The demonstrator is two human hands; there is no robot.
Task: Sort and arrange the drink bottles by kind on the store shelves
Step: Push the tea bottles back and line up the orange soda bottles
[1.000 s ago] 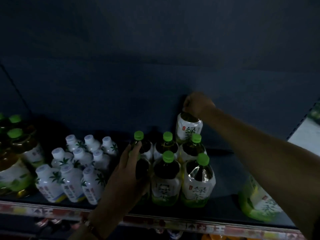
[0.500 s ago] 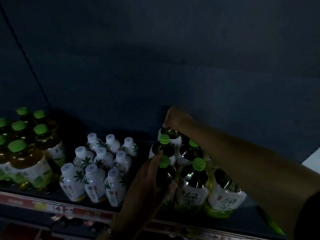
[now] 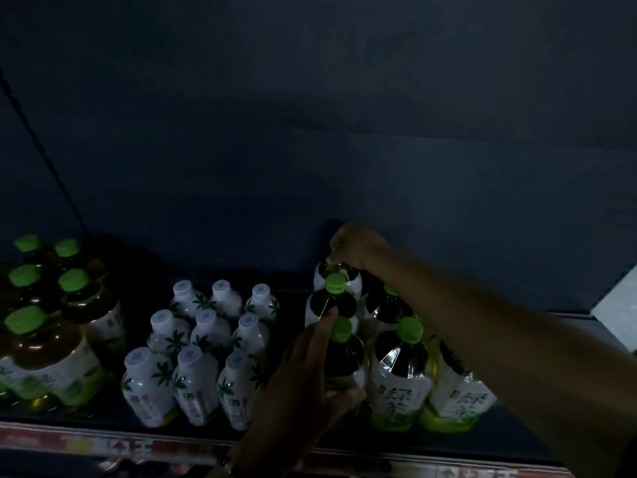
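Dark blue metal makes up the shelf [image 3: 510,439], whose back panel rises behind everything and whose front edge carries a blurred price strip. Largest on it are the green-capped tea bottles: one cluster [image 3: 51,339] sits at the shelf's left end, another [image 3: 400,370] stands right of centre in rows running from the front edge toward the back panel. Full of liquid, these probably feel heavy for their size; the plastic walls look thin enough to give under a squeeze and the glossy wrap may slip, so the stiff cap and neck, or the waist just under the shoulder, seem the surest places to take hold. Between the two clusters stand the smaller white bottles [image 3: 203,353] with leaf prints, in a tidy three-by-three block, lighter by the look of them. The right hand [image 3: 351,246] reaches to the back row, fingers curled down over the top of the rearmost tea bottle [image 3: 336,272], its cap hidden beneath them. The left hand [image 3: 310,377] wraps round the front-left tea bottle [image 3: 344,357], thumb low, fingertips up by the cap. Tightly packed neighbours could topple if either bottle is dragged sideways, and the right forearm crosses above the right-hand row.
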